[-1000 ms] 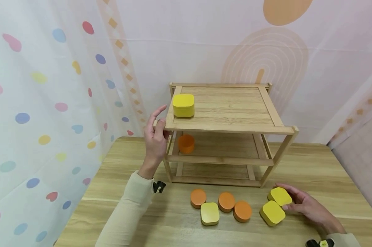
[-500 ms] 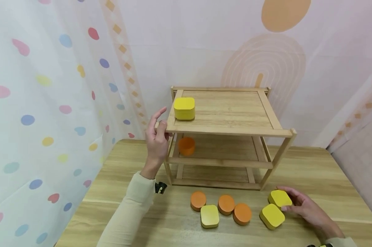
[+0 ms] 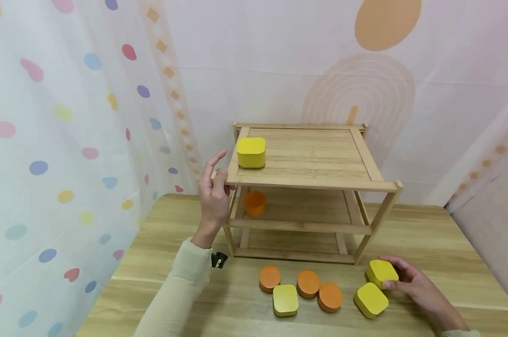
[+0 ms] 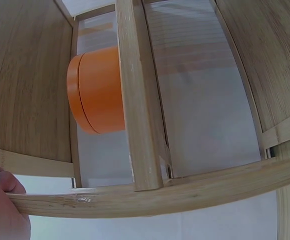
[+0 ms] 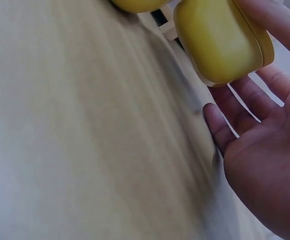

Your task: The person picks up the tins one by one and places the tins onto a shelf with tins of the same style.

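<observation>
My left hand (image 3: pixel 214 199) grips the front left corner of a wooden three-tier shelf (image 3: pixel 312 184), thumb on the near side. On its top tier stands a yellow square tin (image 3: pixel 251 153) at the left. An orange round tin (image 4: pixel 99 90) sits on the middle tier, partly behind a rail in the left wrist view. At the right of the table, my right hand (image 3: pixel 420 290) holds a yellow square tin (image 5: pixel 222 40) between thumb and fingers. Another yellow square tin (image 3: pixel 371 300) lies just in front of it.
Three orange round tins (image 3: pixel 308 283) and a paler yellow square tin (image 3: pixel 285 300) lie on the wooden table (image 3: pixel 237 313) before the shelf. A patterned curtain (image 3: pixel 270 70) hangs behind and at the sides.
The head view has tilted up slightly, so everything sits lower. The yellow tin in my right hand has shifted a little away from the other one. My left hand keeps its hold.
</observation>
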Available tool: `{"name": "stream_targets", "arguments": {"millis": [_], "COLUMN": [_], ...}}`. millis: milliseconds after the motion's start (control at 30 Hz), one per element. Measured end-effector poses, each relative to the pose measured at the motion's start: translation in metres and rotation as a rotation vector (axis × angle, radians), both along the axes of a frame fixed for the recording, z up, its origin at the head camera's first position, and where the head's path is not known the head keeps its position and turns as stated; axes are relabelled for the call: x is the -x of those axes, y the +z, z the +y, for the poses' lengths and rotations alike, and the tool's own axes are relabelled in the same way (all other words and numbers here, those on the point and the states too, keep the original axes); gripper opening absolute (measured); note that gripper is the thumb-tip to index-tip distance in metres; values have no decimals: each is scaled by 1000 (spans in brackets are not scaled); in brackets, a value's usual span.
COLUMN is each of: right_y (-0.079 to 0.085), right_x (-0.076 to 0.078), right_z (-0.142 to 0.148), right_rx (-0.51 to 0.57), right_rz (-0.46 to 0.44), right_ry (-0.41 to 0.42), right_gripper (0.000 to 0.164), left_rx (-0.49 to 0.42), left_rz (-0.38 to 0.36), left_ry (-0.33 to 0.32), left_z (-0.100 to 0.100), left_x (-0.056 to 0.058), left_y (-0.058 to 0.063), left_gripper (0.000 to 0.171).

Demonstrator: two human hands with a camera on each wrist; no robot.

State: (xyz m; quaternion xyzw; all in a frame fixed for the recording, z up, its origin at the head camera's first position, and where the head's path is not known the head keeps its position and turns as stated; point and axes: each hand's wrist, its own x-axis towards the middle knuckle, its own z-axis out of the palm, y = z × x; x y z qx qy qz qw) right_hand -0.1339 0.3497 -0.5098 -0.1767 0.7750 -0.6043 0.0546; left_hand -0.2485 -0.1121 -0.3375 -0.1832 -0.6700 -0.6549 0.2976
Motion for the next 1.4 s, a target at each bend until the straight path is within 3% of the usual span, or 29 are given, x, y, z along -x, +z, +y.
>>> {"name": "stream_targets", "arguments": {"millis": [700, 1033, 1400], "right_y": [17, 45, 81], "right_x": [2, 3, 13], "right_z": [-1, 7, 19], "right_rx": [77, 110, 254], "right_rz": [68, 82, 213], "right_ry": [18, 23, 46], "right_gripper": [50, 52, 59], "left_rx": [-1, 8, 7], "left_rz": [12, 1, 8], "left_ry": [-4, 11, 9], "left_z": [1, -1, 0], "left_x": [-4, -3, -2], "left_y": [-1, -4, -1], "left_gripper": [40, 40, 40]}}
